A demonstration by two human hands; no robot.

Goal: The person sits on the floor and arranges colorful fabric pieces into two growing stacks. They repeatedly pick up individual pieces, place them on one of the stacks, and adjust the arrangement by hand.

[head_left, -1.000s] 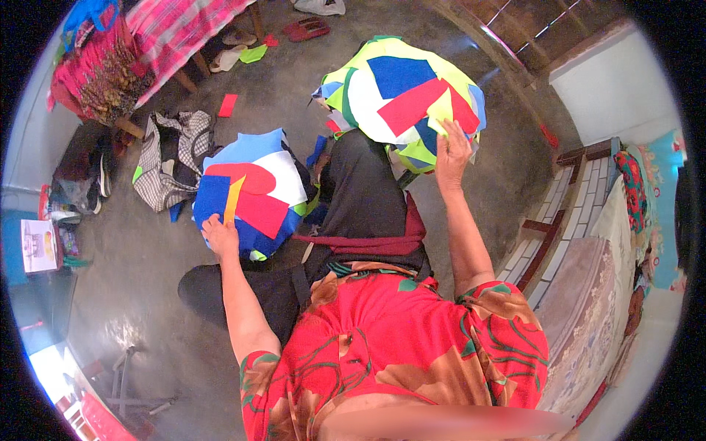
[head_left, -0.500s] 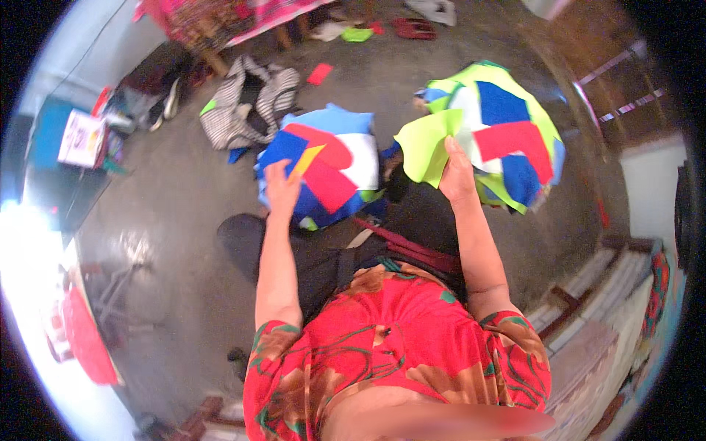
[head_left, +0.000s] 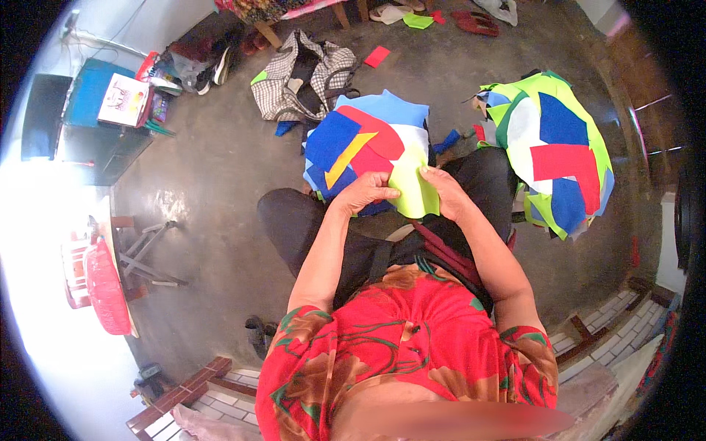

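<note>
Between my hands is a lime-green piece of cloth (head_left: 413,192), held low in front of my lap. My left hand (head_left: 362,194) pinches its left edge, thumb toward the cloth. My right hand (head_left: 446,194) grips its right edge near the top. Just beyond lies a heap of cloth pieces (head_left: 331,143) in blue, red, yellow, white and light blue, partly covered by the held piece. To the right, a second heap of cloth pieces (head_left: 563,119) shows lime green, blue, red and white.
A checkered bag (head_left: 276,94) lies open on the floor (head_left: 198,140) beyond the left heap. Near it are a red scrap (head_left: 377,57) and a blue scrap (head_left: 285,128). Shoes (head_left: 221,67) and a box (head_left: 123,100) are at the far left. My legs (head_left: 289,220) flank the work.
My right hand has brought the lime-green cloth leftward from the right heap to my lap. My left hand has left the heap's top and now pinches the cloth too. The view has shifted.
</note>
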